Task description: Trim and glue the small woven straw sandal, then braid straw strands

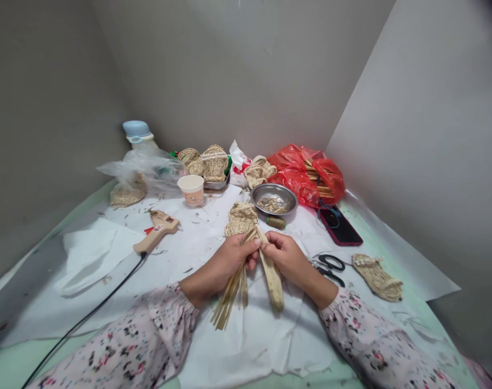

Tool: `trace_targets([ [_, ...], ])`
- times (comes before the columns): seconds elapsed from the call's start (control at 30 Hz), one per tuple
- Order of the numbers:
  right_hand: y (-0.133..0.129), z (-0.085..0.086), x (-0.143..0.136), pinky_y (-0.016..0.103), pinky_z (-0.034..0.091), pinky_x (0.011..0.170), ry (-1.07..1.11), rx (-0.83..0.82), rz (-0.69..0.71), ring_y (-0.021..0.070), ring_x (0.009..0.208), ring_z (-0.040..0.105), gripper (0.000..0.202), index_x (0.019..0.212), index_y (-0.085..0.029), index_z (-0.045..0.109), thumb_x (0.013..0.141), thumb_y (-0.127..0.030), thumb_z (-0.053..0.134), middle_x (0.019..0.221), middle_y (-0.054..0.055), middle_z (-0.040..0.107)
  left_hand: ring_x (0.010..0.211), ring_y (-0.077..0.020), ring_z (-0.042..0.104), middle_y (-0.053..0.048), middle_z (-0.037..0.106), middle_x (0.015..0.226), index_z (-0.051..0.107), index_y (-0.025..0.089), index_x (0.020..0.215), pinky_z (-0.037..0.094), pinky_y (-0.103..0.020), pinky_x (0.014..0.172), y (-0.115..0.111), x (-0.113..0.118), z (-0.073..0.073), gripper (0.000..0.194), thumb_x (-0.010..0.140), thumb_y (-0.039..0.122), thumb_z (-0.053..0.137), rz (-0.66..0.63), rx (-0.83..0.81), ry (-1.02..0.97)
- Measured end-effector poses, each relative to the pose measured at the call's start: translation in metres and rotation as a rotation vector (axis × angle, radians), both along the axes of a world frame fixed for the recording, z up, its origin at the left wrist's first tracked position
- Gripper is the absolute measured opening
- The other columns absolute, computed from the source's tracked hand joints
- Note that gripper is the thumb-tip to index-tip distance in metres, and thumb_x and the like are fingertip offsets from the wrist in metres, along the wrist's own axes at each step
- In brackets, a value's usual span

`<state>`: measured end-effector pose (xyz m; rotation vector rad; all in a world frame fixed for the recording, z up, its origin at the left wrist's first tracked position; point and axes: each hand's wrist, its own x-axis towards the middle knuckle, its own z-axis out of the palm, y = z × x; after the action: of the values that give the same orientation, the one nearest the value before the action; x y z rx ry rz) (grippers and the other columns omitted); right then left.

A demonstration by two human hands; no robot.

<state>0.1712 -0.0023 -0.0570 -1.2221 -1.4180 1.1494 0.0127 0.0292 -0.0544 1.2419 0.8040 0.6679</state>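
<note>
Near the middle of the table, my left hand [238, 254] is closed round a bundle of straw strips [231, 300], whose loose ends fan out toward me. Close beside it, my right hand [284, 256] pinches a wide, flat straw-coloured piece [272, 283] that hangs down below the fingers. The fingertips of both hands nearly meet where the strips and the wide piece come together. Just beyond them lies a woven straw piece [240, 219]; whether it joins the strips is hidden by my fingers.
A glue gun [159, 231] with a black cord lies left, behind it a paper cup [191, 190]. Past my hands stand a metal bowl [284, 195] of straw bits and a red bag [292, 173]. Scissors [331, 263], a phone [343, 229] and a small woven piece [378, 276] lie right.
</note>
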Motion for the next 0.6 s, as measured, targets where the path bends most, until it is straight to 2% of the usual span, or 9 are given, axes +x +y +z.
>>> trace_targets([
  [0.33, -0.0024, 0.0032, -0.0038, 0.026, 0.047, 0.057, 0.070, -0.010, 0.056, 0.0157, 0.059, 0.061, 0.008, 0.072, -0.019, 0.057, 0.078, -0.022, 0.052, 0.062, -0.001, 0.065, 0.046, -0.0077, 0.044, 0.001, 0.053, 0.049, 0.053, 0.017, 0.060, 0.028, -0.020, 0.045, 0.0003, 0.0004, -0.0052, 0.037, 0.086, 0.041, 0.058, -0.008, -0.033, -0.029],
  [0.5, -0.0029, 0.0041, -0.0045, 0.025, 0.046, 0.056, 0.039, -0.012, 0.033, 0.0150, 0.058, 0.061, 0.008, 0.072, -0.020, 0.056, 0.078, -0.020, 0.051, 0.061, -0.001, 0.066, 0.047, -0.0072, 0.045, 0.001, 0.053, 0.049, 0.053, 0.016, 0.060, 0.031, -0.019, 0.047, -0.0016, 0.0021, -0.0016, 0.038, 0.086, 0.042, 0.059, -0.018, -0.025, -0.059],
  [0.6, -0.0020, 0.0026, -0.0041, 0.025, 0.045, 0.058, 0.023, 0.004, 0.014, 0.0144, 0.059, 0.060, 0.007, 0.073, -0.020, 0.055, 0.078, -0.019, 0.051, 0.063, -0.001, 0.067, 0.049, -0.0070, 0.048, 0.001, 0.055, 0.053, 0.055, 0.016, 0.065, 0.035, -0.018, 0.050, -0.0029, 0.0030, 0.0029, 0.031, 0.085, 0.038, 0.063, 0.004, -0.049, -0.102],
])
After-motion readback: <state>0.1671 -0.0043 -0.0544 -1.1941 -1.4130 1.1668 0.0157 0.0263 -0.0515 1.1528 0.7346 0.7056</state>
